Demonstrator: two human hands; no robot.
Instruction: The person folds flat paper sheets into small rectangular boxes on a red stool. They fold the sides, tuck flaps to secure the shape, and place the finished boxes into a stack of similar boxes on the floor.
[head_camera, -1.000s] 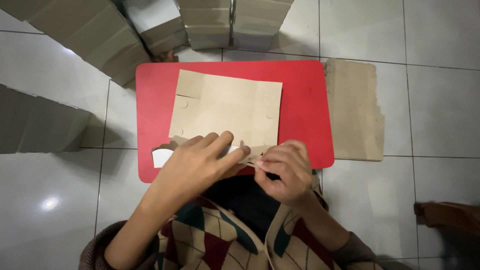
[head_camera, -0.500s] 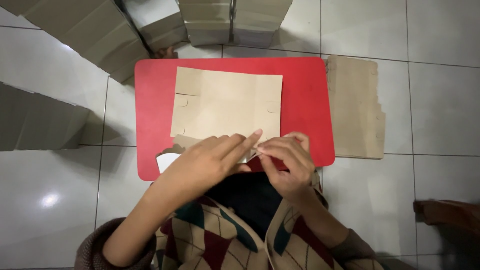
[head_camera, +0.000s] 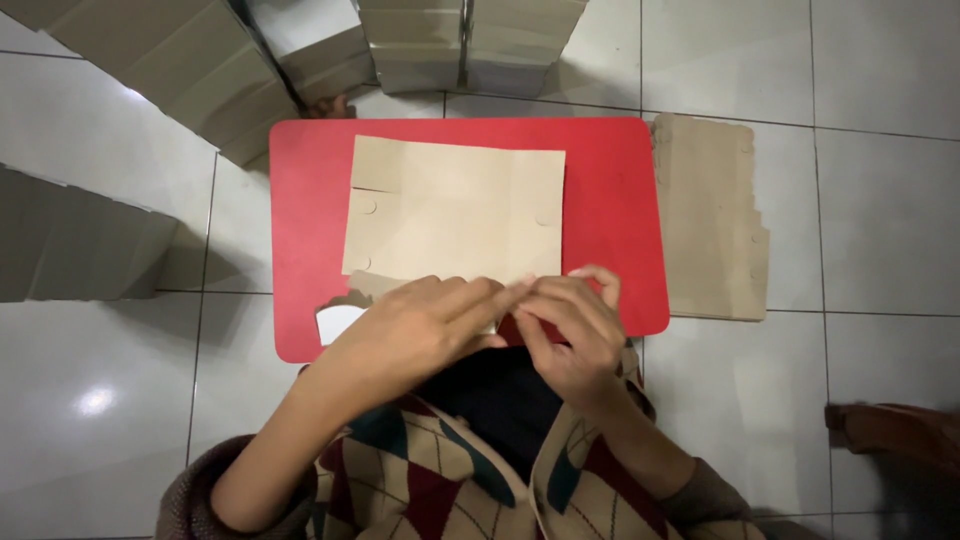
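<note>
Below me I see a white tiled floor (head_camera: 880, 150), with rows of folded cardboard stacks (head_camera: 150, 70) along the far edge and another at my left. Nearer sits a red tabletop (head_camera: 610, 180); just off its right edge lies a pile of flat brown cardboard sheets (head_camera: 705, 230). On the red top lies the unfolded cardboard blank (head_camera: 450, 210), tan, creased, with small round notches, its near edge under my hands. My left hand (head_camera: 415, 330) lies flat over that edge, fingers stretched right, hiding it; a small white piece (head_camera: 335, 322) peeks out beside it. My right hand (head_camera: 570, 335) pinches narrowly at the same edge, fingertips meeting the left's
</note>
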